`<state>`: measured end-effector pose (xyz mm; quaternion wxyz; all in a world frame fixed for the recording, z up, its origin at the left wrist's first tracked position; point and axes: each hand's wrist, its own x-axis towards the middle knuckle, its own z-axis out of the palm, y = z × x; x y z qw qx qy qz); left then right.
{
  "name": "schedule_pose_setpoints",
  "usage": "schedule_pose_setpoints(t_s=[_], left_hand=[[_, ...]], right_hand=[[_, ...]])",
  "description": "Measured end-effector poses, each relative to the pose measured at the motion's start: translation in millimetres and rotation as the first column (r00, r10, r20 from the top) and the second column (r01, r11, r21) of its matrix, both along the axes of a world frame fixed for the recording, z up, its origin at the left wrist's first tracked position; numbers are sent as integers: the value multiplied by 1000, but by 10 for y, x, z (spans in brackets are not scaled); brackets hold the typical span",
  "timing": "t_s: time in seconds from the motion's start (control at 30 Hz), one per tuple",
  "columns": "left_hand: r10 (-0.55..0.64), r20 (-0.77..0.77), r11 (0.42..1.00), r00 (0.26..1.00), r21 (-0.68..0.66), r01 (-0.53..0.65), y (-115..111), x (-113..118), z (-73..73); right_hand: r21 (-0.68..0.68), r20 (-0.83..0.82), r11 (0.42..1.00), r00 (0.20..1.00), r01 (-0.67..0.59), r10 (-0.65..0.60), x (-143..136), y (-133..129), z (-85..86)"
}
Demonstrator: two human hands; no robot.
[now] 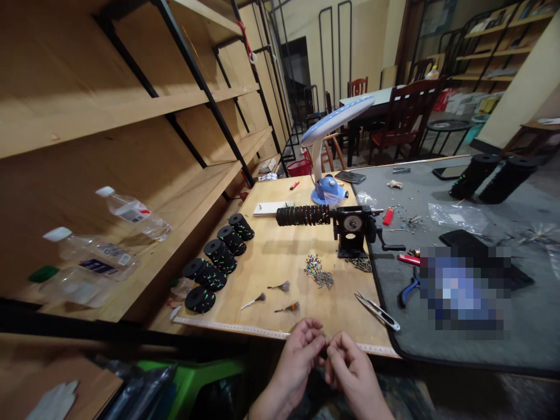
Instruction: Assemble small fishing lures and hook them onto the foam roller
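Note:
My left hand (301, 356) and my right hand (351, 366) meet in front of the table's near edge. Their fingertips pinch close together, and whatever is between them is too small or hidden to make out. On the wood just beyond lie three small brush-like tufts: one with a pale stem (254, 301), one dark (280, 286) and one with an orange band (287, 307). A pile of coloured beads (313, 266) touches a heap of small grey metal pieces (325, 280). Thread snips (378, 311) rest to the right of my hands.
A black hand-cranked device (352, 226) carries a ribbed black roll (303, 215). Several black foam rolls (220, 255) line the left side. Behind stands a blue-white lamp (329, 189). Blue-handled pliers (409, 290) lie on the grey mat (420, 344). Plastic bottles (133, 213) occupy the left shelf.

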<state>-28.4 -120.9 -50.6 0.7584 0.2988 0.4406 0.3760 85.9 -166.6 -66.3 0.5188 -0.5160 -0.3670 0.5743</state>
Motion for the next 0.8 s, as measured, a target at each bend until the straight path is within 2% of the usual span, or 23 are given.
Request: schedule_pose_setpoints(t_s=[0.5, 0.8], left_hand=[[6, -17, 1000, 1000, -6, -6, 6, 16, 88], [6, -5, 1000, 1000, 3, -6, 13, 14, 92]], right_hand=[[-19, 7, 1000, 1000, -14, 14, 5, 0, 5], [-18, -25, 1000, 1000, -13, 13, 0, -10, 19]])
